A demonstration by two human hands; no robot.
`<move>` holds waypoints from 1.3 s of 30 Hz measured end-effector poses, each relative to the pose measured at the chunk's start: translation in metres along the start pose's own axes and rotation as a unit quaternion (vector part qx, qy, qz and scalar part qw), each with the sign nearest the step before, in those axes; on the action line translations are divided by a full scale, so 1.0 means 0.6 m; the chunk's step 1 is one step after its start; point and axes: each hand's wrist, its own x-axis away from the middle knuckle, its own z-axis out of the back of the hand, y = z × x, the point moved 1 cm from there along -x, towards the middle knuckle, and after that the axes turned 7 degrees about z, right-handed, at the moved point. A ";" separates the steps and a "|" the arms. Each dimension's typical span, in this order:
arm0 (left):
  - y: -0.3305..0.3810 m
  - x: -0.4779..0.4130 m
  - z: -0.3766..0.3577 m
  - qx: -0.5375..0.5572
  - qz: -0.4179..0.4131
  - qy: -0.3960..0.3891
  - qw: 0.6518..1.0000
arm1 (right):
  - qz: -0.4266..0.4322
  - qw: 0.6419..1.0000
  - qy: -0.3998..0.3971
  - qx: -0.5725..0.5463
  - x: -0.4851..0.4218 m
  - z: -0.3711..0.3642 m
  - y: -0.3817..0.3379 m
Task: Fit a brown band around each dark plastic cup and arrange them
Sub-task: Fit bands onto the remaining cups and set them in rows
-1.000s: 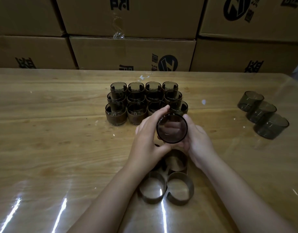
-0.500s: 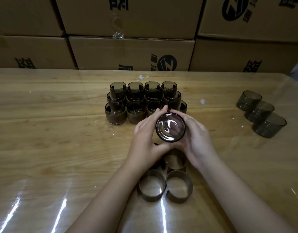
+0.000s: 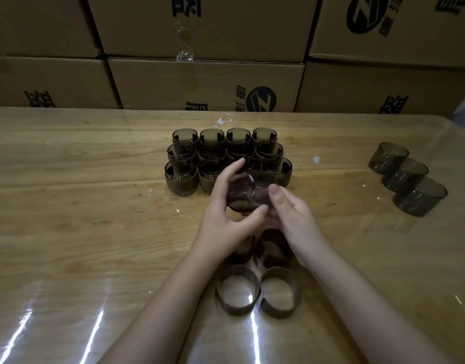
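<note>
In the middle of the wooden table (image 3: 68, 211), just in front of a block of banded cups (image 3: 181, 179), both hands hold one dark cup (image 3: 240, 193) off the surface, tipped on its side with its round base facing the camera. The left hand (image 3: 226, 222) pinches the cup, with the forefinger over the top and the thumb underneath. The right hand (image 3: 294, 219) grips the side wrapped in the brown band (image 3: 261, 199), its thumb pressed against it and its fingers mostly hidden below. Loose bands (image 3: 236, 310) lie near the wrists, two side by side, with others partly covered by the forearms. Three bare cups (image 3: 405, 177) lean in a row well apart to the right. Cardboard boxes (image 3: 205, 82) are stacked behind the table.
</note>
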 end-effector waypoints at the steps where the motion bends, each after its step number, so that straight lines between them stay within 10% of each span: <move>1: -0.002 0.000 0.001 -0.005 0.000 0.000 1.000 | 0.011 1.000 0.000 0.013 0.001 0.001 -0.002; 11: -0.020 -0.005 0.014 0.009 0.082 0.018 0.996 | 0.058 0.990 0.012 0.128 0.002 0.043 0.004; 15: -0.039 -0.010 0.025 0.132 0.150 0.044 0.979 | -0.026 0.934 -0.117 0.338 0.010 0.069 0.021; 21: -0.046 -0.019 0.019 0.193 0.210 0.060 0.956 | -0.062 0.899 -0.224 0.371 0.006 0.067 0.019; 28: -0.049 -0.013 0.022 0.224 0.226 0.031 0.948 | -0.096 0.990 0.080 0.064 0.004 0.079 0.018; 39: -0.030 -0.004 0.009 0.034 0.101 -0.002 0.994 | -0.011 0.992 0.122 0.015 0.012 0.029 0.023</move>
